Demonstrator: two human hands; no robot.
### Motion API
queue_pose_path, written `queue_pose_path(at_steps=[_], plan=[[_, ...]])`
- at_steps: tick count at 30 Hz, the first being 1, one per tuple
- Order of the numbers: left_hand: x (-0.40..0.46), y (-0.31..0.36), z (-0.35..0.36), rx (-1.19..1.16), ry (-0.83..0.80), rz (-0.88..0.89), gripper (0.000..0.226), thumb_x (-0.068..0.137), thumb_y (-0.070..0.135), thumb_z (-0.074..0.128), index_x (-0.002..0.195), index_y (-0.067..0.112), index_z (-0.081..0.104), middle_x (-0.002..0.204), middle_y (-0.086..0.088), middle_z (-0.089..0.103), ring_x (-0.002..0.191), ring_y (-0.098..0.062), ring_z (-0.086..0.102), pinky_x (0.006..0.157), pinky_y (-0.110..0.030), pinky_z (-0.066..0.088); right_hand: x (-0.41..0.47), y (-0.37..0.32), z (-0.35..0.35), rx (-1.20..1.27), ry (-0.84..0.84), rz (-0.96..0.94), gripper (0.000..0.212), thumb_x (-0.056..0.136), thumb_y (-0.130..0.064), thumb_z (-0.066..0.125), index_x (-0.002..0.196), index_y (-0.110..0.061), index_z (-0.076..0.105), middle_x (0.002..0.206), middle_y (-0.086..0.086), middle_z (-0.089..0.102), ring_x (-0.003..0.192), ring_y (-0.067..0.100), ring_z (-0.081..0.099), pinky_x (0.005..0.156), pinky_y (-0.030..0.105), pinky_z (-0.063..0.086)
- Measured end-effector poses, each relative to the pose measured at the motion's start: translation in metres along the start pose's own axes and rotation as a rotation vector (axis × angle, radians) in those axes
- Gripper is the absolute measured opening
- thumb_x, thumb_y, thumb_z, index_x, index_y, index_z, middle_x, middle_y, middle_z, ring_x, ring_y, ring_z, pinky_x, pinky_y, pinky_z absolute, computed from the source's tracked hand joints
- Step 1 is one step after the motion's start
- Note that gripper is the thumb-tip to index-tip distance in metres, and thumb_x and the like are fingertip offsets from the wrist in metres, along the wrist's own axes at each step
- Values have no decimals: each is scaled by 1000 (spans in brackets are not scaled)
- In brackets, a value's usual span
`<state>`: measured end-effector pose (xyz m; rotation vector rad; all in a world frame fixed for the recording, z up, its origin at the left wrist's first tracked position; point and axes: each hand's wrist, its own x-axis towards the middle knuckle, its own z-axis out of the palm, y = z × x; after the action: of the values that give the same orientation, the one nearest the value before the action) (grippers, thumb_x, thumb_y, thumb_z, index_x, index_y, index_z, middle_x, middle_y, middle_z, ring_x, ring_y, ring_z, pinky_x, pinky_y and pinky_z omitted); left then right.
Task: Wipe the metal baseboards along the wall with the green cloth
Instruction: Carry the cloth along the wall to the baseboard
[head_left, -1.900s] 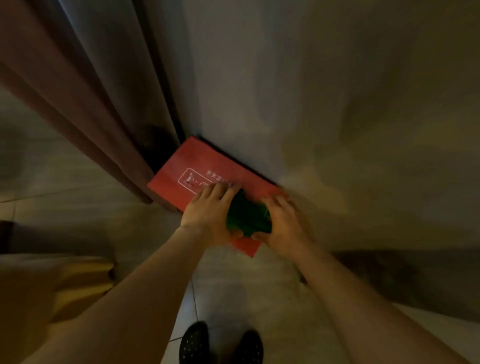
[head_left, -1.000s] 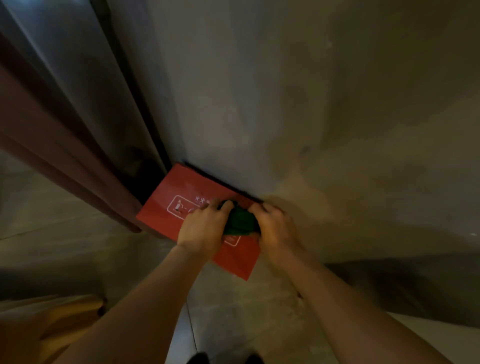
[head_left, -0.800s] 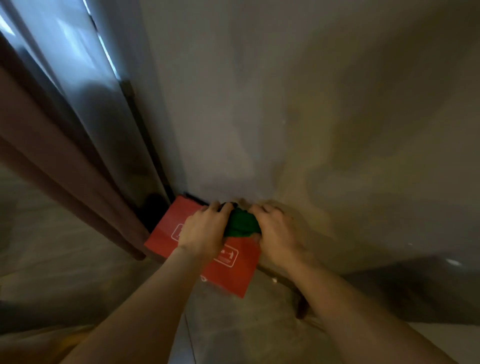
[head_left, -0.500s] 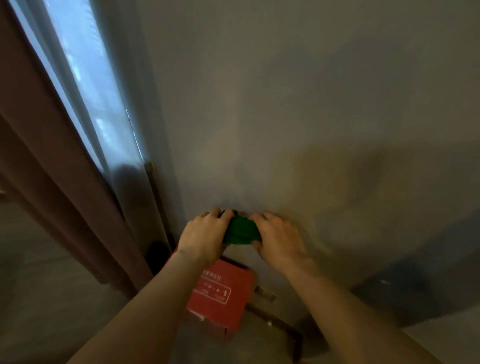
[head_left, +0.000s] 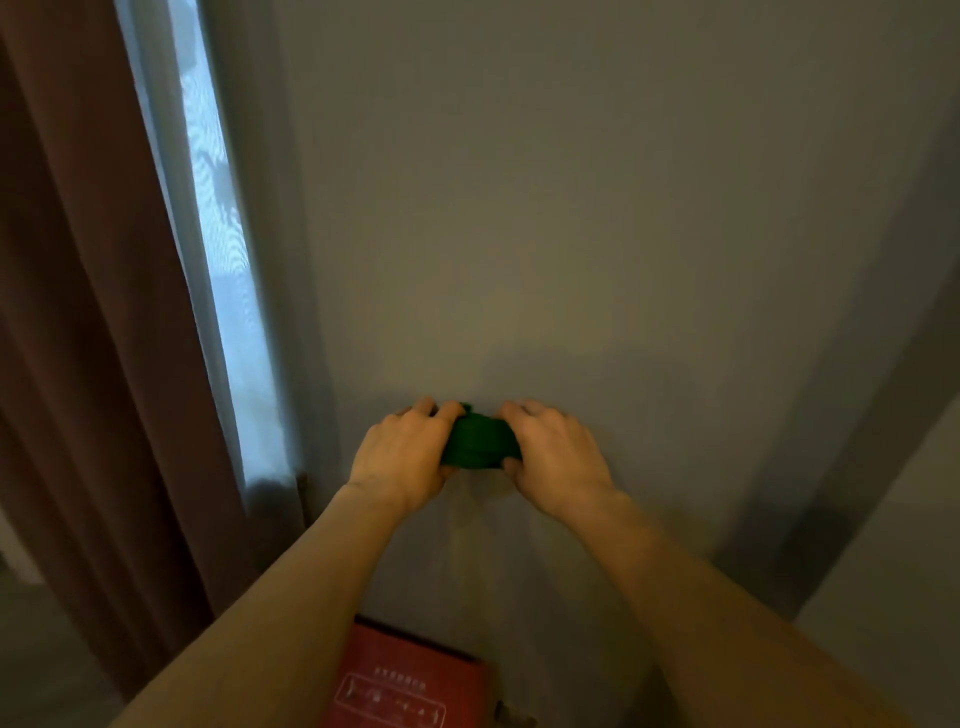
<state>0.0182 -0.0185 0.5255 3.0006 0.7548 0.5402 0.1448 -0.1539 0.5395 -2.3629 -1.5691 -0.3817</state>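
While the left hand (head_left: 402, 457) and right hand (head_left: 553, 457) grip it, the green cloth (head_left: 478, 441) sits bunched (dark, creased)

Soft green cloth (head_left: 480, 441), matt smooth wall (head_left: 571, 208), brown fabric curtain (head_left: 78, 312)

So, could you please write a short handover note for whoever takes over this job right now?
Left hand and right hand: both grip the bunched green cloth, held in front of the plain grey wall.
Red box with white print: at the bottom edge of the view, below the hands.
Brown curtain hangs at left.
Done: cannot tell; no metal baseboard is clearly in view.
Left: bring the cloth down to the baseboards and wipe along the wall.
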Motion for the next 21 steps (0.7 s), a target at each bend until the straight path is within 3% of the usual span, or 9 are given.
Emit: queue_pose_path(at_steps=[10,21], plan=[[14,25,-75,23,135,87,55,89,39,70,134,27,42,116,-5,57,95,-33,62,73,-44,53,-5,-5,-85,-67,145,15,35,85,-21,70,117,-17,55,107,7,59,95,30,61,73,39,51],[20,61,-80,-2,135,157,55,90,35,70,135,27,40,119,-5,55,101,-32,61,76,-45,54,-32,12,-110,-113,143,89,36,86,-21,69,118,-18,54,109,5,59,97,29,59,77,40,51]])
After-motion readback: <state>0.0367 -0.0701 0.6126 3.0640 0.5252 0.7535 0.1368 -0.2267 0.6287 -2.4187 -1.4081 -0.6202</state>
